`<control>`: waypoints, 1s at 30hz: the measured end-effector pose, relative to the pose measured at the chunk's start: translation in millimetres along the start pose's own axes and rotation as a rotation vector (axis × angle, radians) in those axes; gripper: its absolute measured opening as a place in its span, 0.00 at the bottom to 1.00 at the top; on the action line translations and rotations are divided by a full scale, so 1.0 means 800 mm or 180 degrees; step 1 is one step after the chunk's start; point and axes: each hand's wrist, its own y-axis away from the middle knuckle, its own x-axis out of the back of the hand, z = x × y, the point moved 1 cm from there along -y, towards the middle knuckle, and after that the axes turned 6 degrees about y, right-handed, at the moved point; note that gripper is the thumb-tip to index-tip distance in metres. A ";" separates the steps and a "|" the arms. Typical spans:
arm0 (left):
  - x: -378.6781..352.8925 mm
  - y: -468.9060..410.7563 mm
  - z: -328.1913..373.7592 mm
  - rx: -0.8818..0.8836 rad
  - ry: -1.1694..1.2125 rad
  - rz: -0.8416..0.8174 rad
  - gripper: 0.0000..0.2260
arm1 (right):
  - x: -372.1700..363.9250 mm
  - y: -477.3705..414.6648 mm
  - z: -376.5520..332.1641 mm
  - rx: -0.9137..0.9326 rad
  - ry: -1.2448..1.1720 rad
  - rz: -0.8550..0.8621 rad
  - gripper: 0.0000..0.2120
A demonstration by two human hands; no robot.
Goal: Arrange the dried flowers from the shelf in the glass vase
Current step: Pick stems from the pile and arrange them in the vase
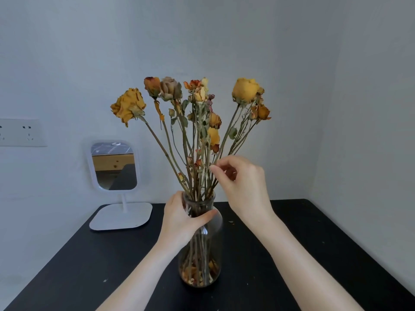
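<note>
A clear glass vase (207,250) stands upright in the middle of the black table (292,254). Several dried flowers (193,113), mostly yellow and orange roses on long thin stems, fan out from its mouth. Crumbled petals lie in the bottom of the vase. My left hand (182,217) wraps around the vase's neck from the left. My right hand (241,182) is above and right of the neck, thumb and fingertips pinched at the stems on the right side of the bunch.
A white stand mirror (114,167) stands at the table's back left, with its flat base (121,216) on the tabletop. A wall socket plate (21,132) is on the left wall. Small petal crumbs are scattered on the table. Walls close in behind and to the right.
</note>
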 end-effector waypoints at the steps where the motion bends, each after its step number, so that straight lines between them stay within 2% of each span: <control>1: 0.000 0.000 0.000 0.0002 0.0006 -0.0008 0.26 | -0.001 -0.003 -0.001 -0.0001 0.0063 -0.0025 0.06; 6: 0.001 0.002 0.000 0.0025 0.0069 0.0006 0.25 | -0.010 -0.004 0.000 -0.0056 0.0319 -0.0184 0.06; 13: 0.001 0.002 0.003 -0.0005 0.0136 -0.0070 0.26 | -0.024 0.014 0.017 -0.0400 0.0367 -0.0887 0.06; 15: 0.001 0.002 0.003 -0.0026 0.0111 -0.0060 0.27 | -0.020 0.015 0.017 -0.0548 0.0113 -0.0865 0.06; 19: 0.001 0.001 0.001 -0.0006 0.0029 -0.0012 0.28 | -0.009 0.013 0.012 -0.0650 -0.0429 -0.0429 0.06; 22: 0.001 0.001 0.000 0.0052 0.0028 -0.0006 0.29 | -0.008 0.013 0.011 -0.0616 -0.0428 -0.0275 0.03; 27: 0.001 0.003 0.003 0.0047 0.0105 0.0031 0.26 | -0.020 0.014 0.017 -0.0602 -0.0099 -0.0670 0.05; 30: 0.001 0.003 0.003 0.0028 0.0124 0.0025 0.26 | -0.023 0.015 0.020 -0.0704 -0.0191 -0.0820 0.06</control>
